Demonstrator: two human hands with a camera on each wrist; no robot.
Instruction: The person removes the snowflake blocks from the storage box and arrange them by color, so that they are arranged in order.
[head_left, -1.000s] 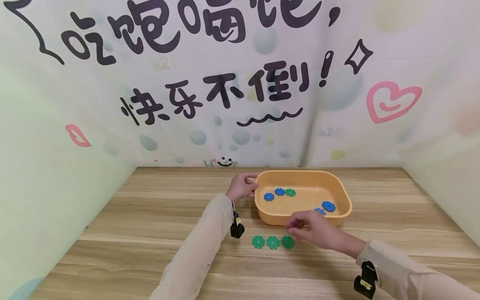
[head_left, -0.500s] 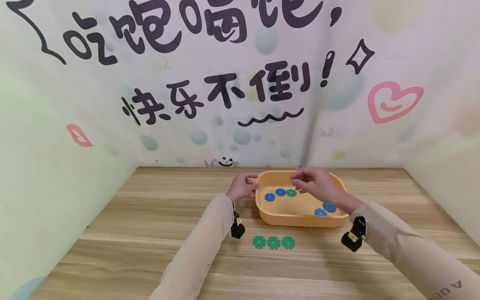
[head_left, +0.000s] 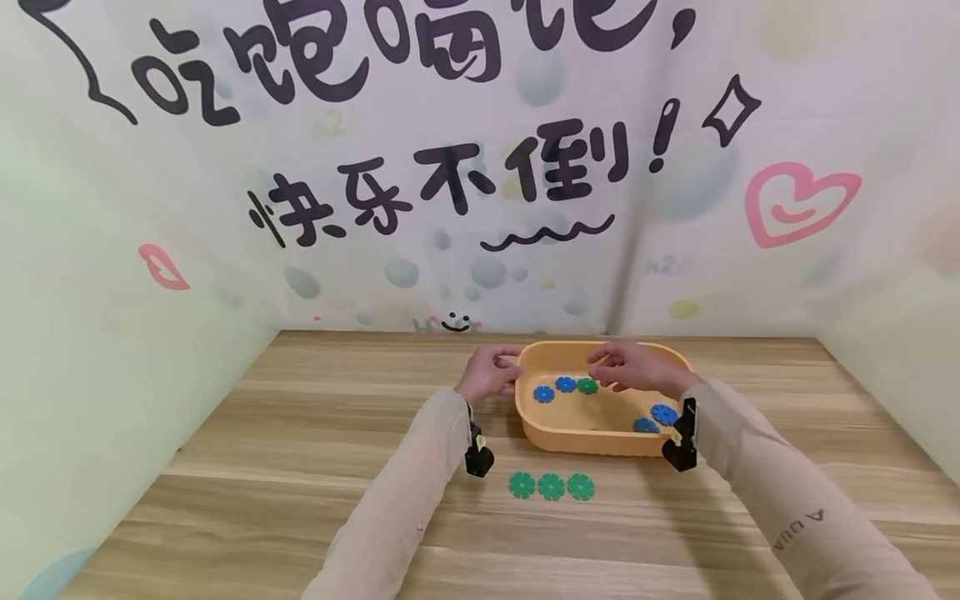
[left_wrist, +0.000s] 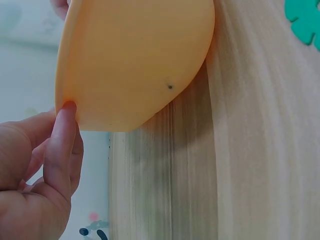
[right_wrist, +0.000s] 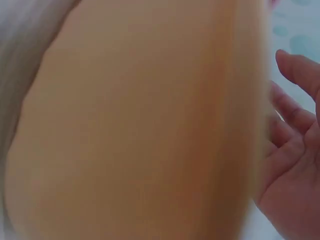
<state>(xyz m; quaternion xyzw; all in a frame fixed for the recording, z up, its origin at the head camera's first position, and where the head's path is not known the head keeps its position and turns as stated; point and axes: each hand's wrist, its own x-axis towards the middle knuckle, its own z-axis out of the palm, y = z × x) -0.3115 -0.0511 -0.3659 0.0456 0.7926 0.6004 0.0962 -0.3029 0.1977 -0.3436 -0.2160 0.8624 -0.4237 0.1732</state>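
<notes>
In the head view, an orange plastic basin (head_left: pixel 600 443) stands on the table. My left hand (head_left: pixel 486 373) pinches its left rim; in the left wrist view, the fingertips (left_wrist: pixel 67 112) press the outer wall just under the edge. My right hand (head_left: pixel 637 368) hovers over the inside of the basin, fingers loosely bent and apart, with nothing between them. Below those fingertips lies a green notched disc (head_left: pixel 587 386), beside two blue notched discs (head_left: pixel 566 384). Two more blue discs (head_left: pixel 663 414) lie at the basin's right end, near the right wrist.
Three green notched discs (head_left: pixel 551 487) lie in a row on the wooden table (head_left: pixel 300 467) in front of the basin. A printed cloth backdrop (head_left: pixel 450 275) rises behind the table, with pale walls on both sides. Both wrists carry small black cameras (head_left: pixel 478 450).
My right hand has left the rightmost green disc on the table and moved back over the basin, then dipped slightly inside. My left hand has stayed on the rim.
</notes>
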